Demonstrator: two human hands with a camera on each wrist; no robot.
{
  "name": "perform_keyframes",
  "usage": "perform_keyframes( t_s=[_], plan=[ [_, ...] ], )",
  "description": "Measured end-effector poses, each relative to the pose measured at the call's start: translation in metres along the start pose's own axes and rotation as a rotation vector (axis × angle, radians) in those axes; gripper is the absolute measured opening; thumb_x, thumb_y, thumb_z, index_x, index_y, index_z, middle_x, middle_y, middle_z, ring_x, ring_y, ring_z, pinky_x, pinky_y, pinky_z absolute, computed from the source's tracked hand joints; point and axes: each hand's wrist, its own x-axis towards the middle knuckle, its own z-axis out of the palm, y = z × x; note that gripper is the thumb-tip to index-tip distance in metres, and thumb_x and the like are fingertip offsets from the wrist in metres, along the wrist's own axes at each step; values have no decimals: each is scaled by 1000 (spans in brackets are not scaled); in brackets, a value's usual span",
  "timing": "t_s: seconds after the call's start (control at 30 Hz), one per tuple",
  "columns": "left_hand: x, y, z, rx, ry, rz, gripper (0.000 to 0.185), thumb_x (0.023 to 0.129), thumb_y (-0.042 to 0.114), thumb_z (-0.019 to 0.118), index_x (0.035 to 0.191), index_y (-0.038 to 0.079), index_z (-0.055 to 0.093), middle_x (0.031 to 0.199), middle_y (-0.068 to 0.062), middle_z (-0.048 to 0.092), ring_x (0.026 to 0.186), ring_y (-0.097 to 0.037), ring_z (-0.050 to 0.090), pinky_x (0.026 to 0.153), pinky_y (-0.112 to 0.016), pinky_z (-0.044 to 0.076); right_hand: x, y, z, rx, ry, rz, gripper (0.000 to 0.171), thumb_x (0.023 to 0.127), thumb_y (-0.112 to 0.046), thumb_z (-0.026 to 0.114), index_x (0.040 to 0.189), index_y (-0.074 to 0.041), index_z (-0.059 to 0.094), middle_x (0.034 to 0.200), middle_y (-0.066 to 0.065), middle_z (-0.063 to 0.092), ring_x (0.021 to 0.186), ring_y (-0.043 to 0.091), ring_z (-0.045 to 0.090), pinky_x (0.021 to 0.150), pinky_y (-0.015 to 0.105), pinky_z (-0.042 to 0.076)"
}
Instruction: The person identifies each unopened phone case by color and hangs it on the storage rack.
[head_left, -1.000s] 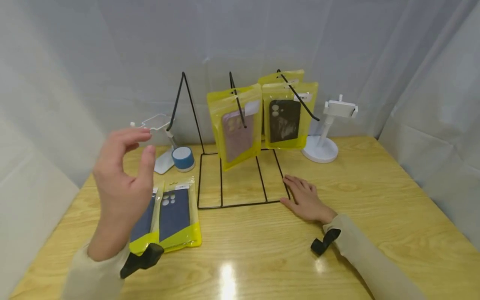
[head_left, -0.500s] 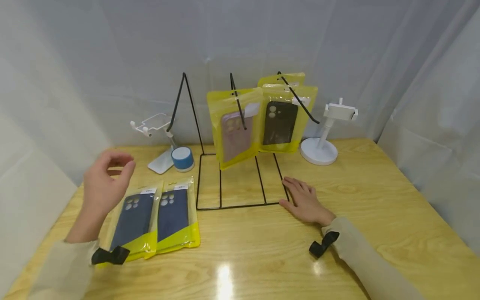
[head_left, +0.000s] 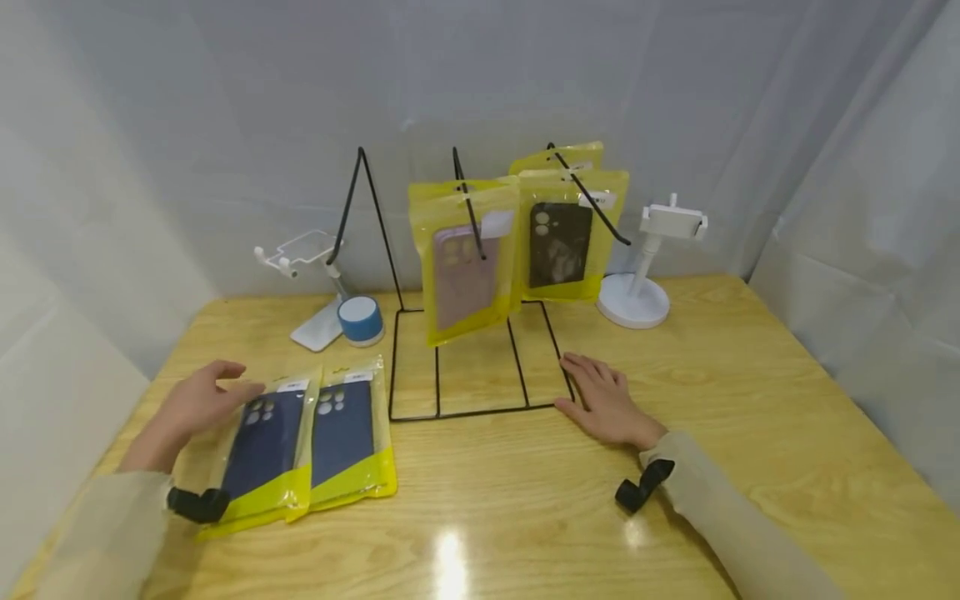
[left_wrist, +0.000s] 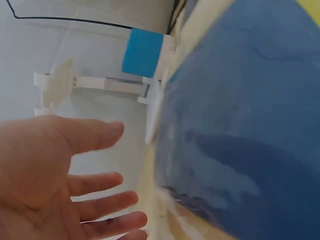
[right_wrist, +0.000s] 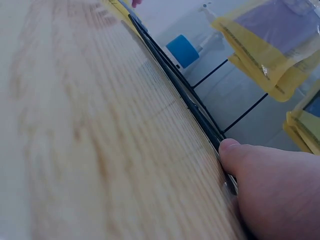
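Note:
My left hand (head_left: pixel 197 403) hovers at the upper left edge of a yellow-and-clear pouch with a dark blue phone case (head_left: pixel 264 442). In the left wrist view its thumb and fingers (left_wrist: pixel 107 200) are extended and apart, with nothing between them. Beside that pouch, a second bagged blue phone case (head_left: pixel 343 433) lies flat. My right hand (head_left: pixel 606 403) rests at the right front corner of a black wire display rack (head_left: pixel 480 412), its thumb touching the frame in the right wrist view. From the rack's hooks hang a bagged purple phone case (head_left: pixel 465 279) and a bagged black phone case (head_left: pixel 559 243).
Behind the blue cases stand a blue-and-white cylinder (head_left: pixel 361 320) and a white folding stand (head_left: pixel 318 325). A white phone holder on a round base (head_left: pixel 633 302) is at the back right. The rack's left hook (head_left: pixel 348 200) carries no pouch. Pale curtains surround the wooden table (head_left: pixel 525 517).
My left hand has come down and to the left, from above the pouches to the left pouch's upper edge, and its fingers have straightened. The right hand has stayed at the rack.

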Motion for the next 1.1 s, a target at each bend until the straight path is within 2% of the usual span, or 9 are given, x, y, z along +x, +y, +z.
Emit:
perform_keyframes(
  t_s=[0.1,0.3,0.53,0.73,0.83,0.97,1.1],
  plan=[
    [3,-4,2,20,-53,-11,83,95,50,53,136,-18,33,133,-45,36,112,-57,45,88,-60,44,0,0,1,-1,9,-1,63,98,-35,53,148,-2,33,154,18,30,139,41,26,102,64,20],
    [6,-9,9,44,5,-3,91,89,50,63,134,-23,31,128,-50,34,112,-60,41,90,-63,41,1,0,0,-5,9,-6,64,98,-37,53,148,-2,33,154,17,30,139,42,26,101,64,21],
    [6,-12,12,-30,4,-54,105,87,51,65,140,-23,13,134,-47,32,117,-59,38,96,-63,37,0,3,0,12,-31,14,65,99,-38,51,150,-4,30,157,15,25,141,39,22,102,62,20],
    [9,-14,11,-10,5,-31,95,85,42,71,136,-23,23,129,-47,38,112,-58,43,93,-61,39,0,3,0,13,-27,17,65,99,-37,51,150,-4,30,157,16,25,141,39,22,103,62,19],
    [10,-18,8,-17,-30,-39,96,85,41,71,134,-25,23,127,-48,39,111,-57,45,92,-60,41,1,2,0,8,-28,15,65,99,-38,51,150,-4,30,157,16,25,141,39,22,103,63,20],
    [14,-23,3,-38,-108,-81,100,83,50,70,134,-25,27,127,-47,38,109,-53,46,92,-58,43,1,2,1,6,-36,17,65,99,-39,51,150,-4,30,157,15,26,142,39,22,103,63,20],
    [16,-26,-2,-24,-152,-92,103,81,55,70,133,-26,32,130,-46,36,108,-50,46,93,-59,42,2,3,2,-4,-32,24,65,98,-38,51,150,-4,30,156,15,26,141,39,23,103,63,20]
  ],
)
